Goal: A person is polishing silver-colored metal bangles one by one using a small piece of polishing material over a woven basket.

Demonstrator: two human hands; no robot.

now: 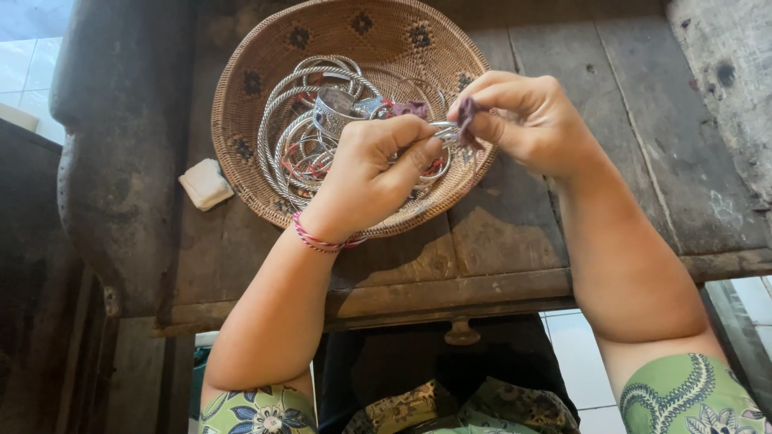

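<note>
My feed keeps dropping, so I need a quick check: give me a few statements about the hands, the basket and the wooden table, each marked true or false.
1. Both hands work over the woven basket. True.
2. The basket holds silver bangles. True.
3. The right hand pinches a dark purple piece in its fingers. True.
4. The left hand lies flat on the wooden table. False: it is raised and pinching a small silver piece that both hands meet at.
5. The white block lies inside the basket. False: it sits on the table beside the basket.
6. The left wrist is bare. False: it wears a red and white cord band.
</note>
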